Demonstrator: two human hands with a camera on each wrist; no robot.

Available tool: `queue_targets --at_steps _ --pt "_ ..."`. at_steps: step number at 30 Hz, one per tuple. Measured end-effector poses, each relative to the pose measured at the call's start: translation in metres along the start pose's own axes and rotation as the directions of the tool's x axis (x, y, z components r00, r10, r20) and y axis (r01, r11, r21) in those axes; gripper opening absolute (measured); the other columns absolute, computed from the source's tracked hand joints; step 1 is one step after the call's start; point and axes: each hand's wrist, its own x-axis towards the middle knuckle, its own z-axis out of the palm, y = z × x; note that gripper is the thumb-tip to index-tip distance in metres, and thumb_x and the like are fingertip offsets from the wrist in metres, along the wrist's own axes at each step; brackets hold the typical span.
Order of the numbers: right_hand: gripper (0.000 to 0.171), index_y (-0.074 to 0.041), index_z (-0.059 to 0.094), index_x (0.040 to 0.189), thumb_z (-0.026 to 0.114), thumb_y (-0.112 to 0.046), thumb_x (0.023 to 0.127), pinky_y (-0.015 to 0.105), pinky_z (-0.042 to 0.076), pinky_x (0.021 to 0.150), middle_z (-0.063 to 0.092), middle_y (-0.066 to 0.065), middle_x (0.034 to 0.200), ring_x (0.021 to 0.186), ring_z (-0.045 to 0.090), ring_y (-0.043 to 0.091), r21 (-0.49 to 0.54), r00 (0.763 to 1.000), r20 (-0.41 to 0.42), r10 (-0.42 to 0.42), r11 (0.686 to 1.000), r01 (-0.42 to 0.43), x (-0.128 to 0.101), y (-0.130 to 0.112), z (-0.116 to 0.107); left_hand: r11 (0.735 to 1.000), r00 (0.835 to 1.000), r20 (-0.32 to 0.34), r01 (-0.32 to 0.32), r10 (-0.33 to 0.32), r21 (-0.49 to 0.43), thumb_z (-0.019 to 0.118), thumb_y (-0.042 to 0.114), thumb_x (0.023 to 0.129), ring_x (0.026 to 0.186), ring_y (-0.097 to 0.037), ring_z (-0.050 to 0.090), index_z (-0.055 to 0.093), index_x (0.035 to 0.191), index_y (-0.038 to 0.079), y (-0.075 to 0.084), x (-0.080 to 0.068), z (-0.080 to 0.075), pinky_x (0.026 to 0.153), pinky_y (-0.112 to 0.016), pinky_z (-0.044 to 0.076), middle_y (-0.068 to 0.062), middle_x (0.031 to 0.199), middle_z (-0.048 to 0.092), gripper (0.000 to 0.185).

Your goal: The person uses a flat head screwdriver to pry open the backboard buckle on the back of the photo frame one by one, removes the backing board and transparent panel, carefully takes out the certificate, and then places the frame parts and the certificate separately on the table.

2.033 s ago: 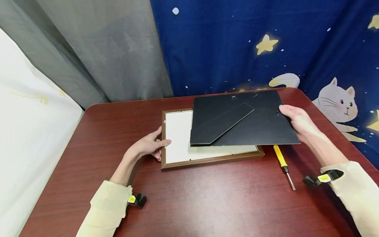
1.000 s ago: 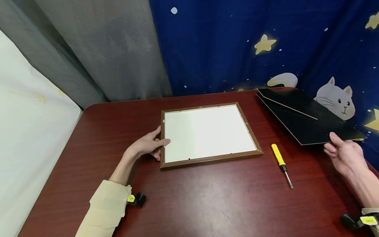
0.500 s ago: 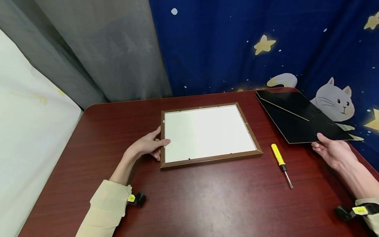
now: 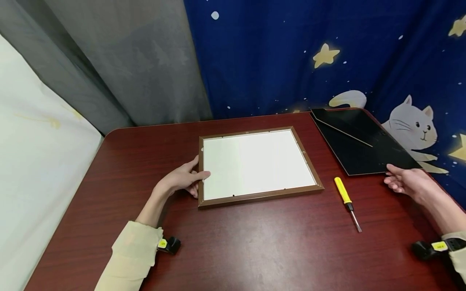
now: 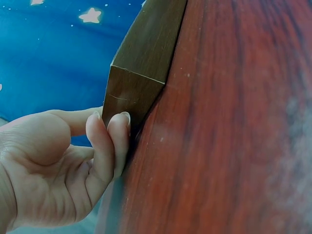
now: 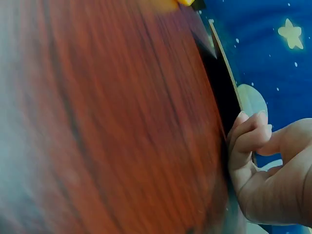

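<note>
Two hands work at a dark red desk (image 4: 255, 250). The left hand (image 4: 182, 180) holds the left side of a brown picture frame (image 4: 258, 198), thumb laid on top of the rail and fingers (image 5: 109, 141) curled against its outer edge near the front left corner. The frame lies flat in the middle of the desk with a white sheet (image 4: 255, 161) showing inside it. The right hand (image 4: 409, 184) is at the near corner of a black backing board (image 4: 360, 145), which lies at the back right corner of the desk; its fingers (image 6: 246, 141) are bent against the board's edge, though whether they grip it cannot be told. A yellow-handled screwdriver (image 4: 346, 202) lies between the frame and the right hand, apart from both.
</note>
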Motion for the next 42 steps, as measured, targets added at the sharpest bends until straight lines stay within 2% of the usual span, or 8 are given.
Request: queue_targets --at_steps 4,9,14,20,25,30,36,42 --pt "0.04 -0.014 0.06 0.08 0.043 -0.037 0.109 0.02 0.035 0.046 0.056 -0.007 0.064 0.051 0.047 0.005 -0.19 1.0 -0.017 0.005 0.982 -0.009 0.001 -0.002 -0.005 1.0 1.0 0.005 -0.006 0.006 0.005 0.061 0.031 0.103 0.049 -0.016 0.061 -0.005 0.162 0.009 -0.001 0.0 0.0 0.059 -0.034 0.058 -0.011 0.067 0.061 0.09" --pt "0.044 -0.016 0.057 0.076 0.041 -0.042 0.109 0.024 0.027 0.045 0.051 -0.008 0.061 0.047 0.044 0.004 -0.279 1.0 -0.019 0.013 0.96 -0.017 0.002 -0.003 -0.008 1.0 1.0 0.007 -0.002 0.002 0.013 0.061 0.032 0.103 0.049 -0.016 0.062 -0.005 0.162 0.008 -0.001 0.0 -0.001 0.06 -0.034 0.058 -0.012 0.067 0.062 0.091" --pt "0.05 -0.016 0.058 0.074 0.037 -0.044 0.109 0.024 0.034 0.044 0.051 -0.008 0.062 0.049 0.045 0.005 -0.366 0.999 -0.043 0.001 0.93 -0.017 0.0 -0.007 -0.002 1.0 1.0 0.01 -0.005 0.005 0.016 0.061 0.032 0.103 0.05 -0.017 0.062 -0.005 0.161 0.007 -0.001 0.001 -0.002 0.06 -0.034 0.058 -0.012 0.067 0.062 0.091" --pt "0.045 -0.005 0.064 0.091 0.039 -0.038 0.11 0.025 0.042 0.05 0.054 -0.006 0.069 0.057 0.049 0.009 -0.489 0.989 -0.042 -0.144 0.866 0.106 -0.003 -0.02 0.031 1.0 1.0 0.01 0.001 -0.002 0.019 0.061 0.032 0.103 0.051 -0.018 0.062 -0.006 0.161 0.008 -0.002 0.0 -0.003 0.06 -0.034 0.058 -0.012 0.068 0.062 0.092" --pt "0.048 0.009 0.06 0.104 0.043 -0.036 0.109 0.027 0.046 0.053 0.058 -0.001 0.073 0.059 0.052 0.013 -0.608 0.961 0.003 -0.278 0.762 0.222 -0.002 -0.041 0.073 0.999 1.0 0.0 -0.008 0.008 0.048 0.061 0.035 0.103 0.051 -0.019 0.064 -0.007 0.161 0.008 -0.003 -0.003 -0.004 0.06 -0.036 0.059 -0.014 0.07 0.063 0.093" --pt "0.041 0.007 0.062 0.109 0.048 -0.032 0.108 0.028 0.049 0.053 0.062 0.009 0.078 0.061 0.055 0.017 -0.676 0.906 0.084 -0.416 0.644 0.358 0.007 -0.063 0.117 0.996 1.0 -0.022 -0.007 0.009 0.085 0.06 0.042 0.102 0.052 -0.021 0.065 -0.006 0.161 0.006 -0.003 -0.003 -0.004 0.062 -0.038 0.059 -0.015 0.072 0.063 0.095" --pt "0.029 -0.002 0.066 0.121 0.06 -0.024 0.104 0.033 0.051 0.063 0.066 0.014 0.089 0.073 0.06 0.026 -0.767 0.838 0.265 -0.478 0.423 0.483 0.036 -0.083 0.165 0.989 0.999 -0.039 0.022 -0.017 0.143 0.065 0.045 0.098 0.053 -0.02 0.065 -0.006 0.161 0.004 -0.001 0.0 0.0 0.065 -0.036 0.059 -0.011 0.069 0.059 0.103" --pt "0.049 0.003 0.057 0.139 0.066 -0.026 0.1 0.044 0.042 0.08 0.063 0.015 0.093 0.097 0.049 0.032 -0.817 0.784 0.399 -0.475 0.205 0.54 0.072 -0.096 0.198 0.987 0.997 -0.056 0.061 -0.053 0.148 0.073 0.04 0.094 0.052 -0.019 0.064 -0.006 0.161 0.004 0.003 0.003 0.003 0.066 -0.034 0.059 -0.007 0.066 0.052 0.109"
